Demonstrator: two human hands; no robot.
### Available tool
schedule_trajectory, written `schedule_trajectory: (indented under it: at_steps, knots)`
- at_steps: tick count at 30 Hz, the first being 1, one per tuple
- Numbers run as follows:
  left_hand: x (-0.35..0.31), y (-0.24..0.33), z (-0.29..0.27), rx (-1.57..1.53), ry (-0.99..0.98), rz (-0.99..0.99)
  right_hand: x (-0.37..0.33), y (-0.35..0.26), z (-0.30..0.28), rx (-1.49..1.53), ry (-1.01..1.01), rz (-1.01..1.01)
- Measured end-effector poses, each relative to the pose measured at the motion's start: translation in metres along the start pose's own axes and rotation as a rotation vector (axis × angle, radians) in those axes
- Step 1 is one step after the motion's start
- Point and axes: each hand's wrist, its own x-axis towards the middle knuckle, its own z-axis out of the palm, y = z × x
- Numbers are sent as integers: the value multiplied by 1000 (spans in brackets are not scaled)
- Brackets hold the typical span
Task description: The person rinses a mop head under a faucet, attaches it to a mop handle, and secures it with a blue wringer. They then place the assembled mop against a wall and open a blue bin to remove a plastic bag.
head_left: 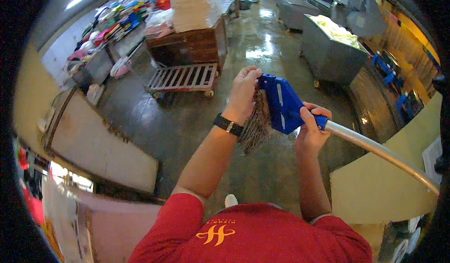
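In front of my chest I hold a mop tilted up, its blue plastic head (282,104) raised to the middle of the view. Grey-brown strands (255,127) hang from the head's left side. My left hand (243,93), with a black watch on the wrist, pinches the head's upper left edge; part of the fingers is hidden behind it. My right hand (313,129) wraps round the blue neck where it joins the metal pole (379,151). That pole slants down to the right, past my right forearm.
A wet, shiny floor (262,47) stretches ahead. Front left, a slatted cart (183,77) stands before a wooden box (187,47) stacked with folded cloth. At right is a metal bin (328,52) of yellowish fabric. A pale door (103,141) and a yellowish wall (379,188) flank me.
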Motion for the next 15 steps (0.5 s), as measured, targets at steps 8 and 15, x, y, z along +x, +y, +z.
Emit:
schedule_trajectory:
  at_steps: [8,15]
  knots:
    - [85,-29,-16,-18,-176,135,40,66,27,-35,196,-82]
    - [191,-72,12,-578,-426,-437,119,118,2,-55,229,-57]
